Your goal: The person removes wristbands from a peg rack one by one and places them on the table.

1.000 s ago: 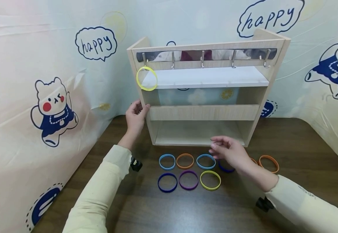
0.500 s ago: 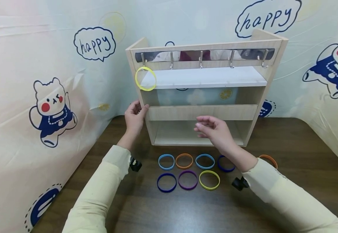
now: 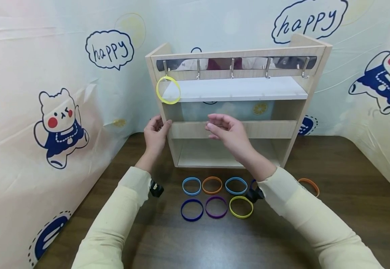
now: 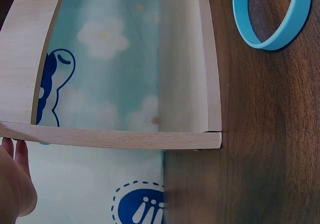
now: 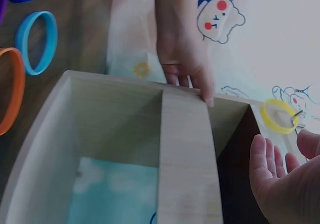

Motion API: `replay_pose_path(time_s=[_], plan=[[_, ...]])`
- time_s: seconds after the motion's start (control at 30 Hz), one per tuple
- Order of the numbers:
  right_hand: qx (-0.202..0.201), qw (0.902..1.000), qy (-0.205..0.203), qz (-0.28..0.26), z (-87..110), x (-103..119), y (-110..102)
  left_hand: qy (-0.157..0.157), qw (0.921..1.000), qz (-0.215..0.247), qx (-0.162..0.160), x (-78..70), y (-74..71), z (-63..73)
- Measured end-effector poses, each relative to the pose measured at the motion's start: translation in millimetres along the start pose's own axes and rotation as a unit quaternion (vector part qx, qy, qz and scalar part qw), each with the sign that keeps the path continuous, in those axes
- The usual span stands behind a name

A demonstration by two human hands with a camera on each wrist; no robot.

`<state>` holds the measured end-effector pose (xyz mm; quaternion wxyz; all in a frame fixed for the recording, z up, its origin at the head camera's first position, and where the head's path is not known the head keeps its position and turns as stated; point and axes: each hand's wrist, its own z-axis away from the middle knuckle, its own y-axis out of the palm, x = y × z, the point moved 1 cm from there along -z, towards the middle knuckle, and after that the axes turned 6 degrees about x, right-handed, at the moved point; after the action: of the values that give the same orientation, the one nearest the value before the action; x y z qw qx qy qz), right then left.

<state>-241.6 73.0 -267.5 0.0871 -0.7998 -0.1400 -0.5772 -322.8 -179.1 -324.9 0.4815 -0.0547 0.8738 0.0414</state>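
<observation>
My left hand (image 3: pixel 155 136) grips the left side panel of a pale wooden shelf (image 3: pixel 235 130), thumb in front and fingers around the outer side. In the left wrist view, its fingertips (image 4: pixel 21 156) touch the panel edge. My right hand (image 3: pixel 228 132) hovers before the shelf's middle board, fingers loosely bent; in the right wrist view this hand (image 5: pixel 287 176) holds nothing. A yellow wristband (image 3: pixel 169 90) hangs from the leftmost metal hook. On the table lie light blue (image 3: pixel 191 186), orange (image 3: pixel 212 185), dark blue (image 3: pixel 192 210), purple (image 3: pixel 216 207) and yellow (image 3: pixel 241 207) wristbands.
Four other hooks are beyond three, so several bare hooks (image 3: pixel 232 69) line the top rail. Another light blue band (image 3: pixel 236 185) lies in the back row. An orange band (image 3: pixel 309 186) lies far right, partly behind my right sleeve (image 3: pixel 302 205). A printed cloth (image 3: pixel 57 48) surrounds the table (image 3: pixel 195 246).
My right hand has risen from above the wristbands and moved left, to the front of the shelf's middle board. My left hand keeps its grip on the side panel.
</observation>
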Motion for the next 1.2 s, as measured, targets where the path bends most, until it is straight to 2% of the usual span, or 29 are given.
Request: replay_pose_path(time_s=[0.07, 0.17, 0.4, 0.83, 1.2], plan=[[-0.001, 1.0000, -0.002, -0.004, -5.5, 4, 4, 0.003, 1.0000, -0.005, -0.003, 5.8, -0.2, -2.5], [-0.002, 0.9999, -0.006, -0.012, -13.6, 9, 11, 0.009, 0.9999, -0.006, -0.003, 7.1, -0.3, -3.1], [-0.006, 0.9997, -0.004, -0.025, -33.0, 17, 24, -0.002, 1.0000, 0.002, 0.008, -24.5, 3.7, 7.1], [0.004, 0.9987, 0.013, -0.050, -58.2, 21, 41, 0.009, 0.9999, -0.004, 0.010, -23.4, 3.8, 8.8], [-0.027, 0.9962, 0.038, -0.074, -71.4, 25, 58, 0.010, 0.9999, 0.001, 0.008, -21.9, 4.1, 7.7]])
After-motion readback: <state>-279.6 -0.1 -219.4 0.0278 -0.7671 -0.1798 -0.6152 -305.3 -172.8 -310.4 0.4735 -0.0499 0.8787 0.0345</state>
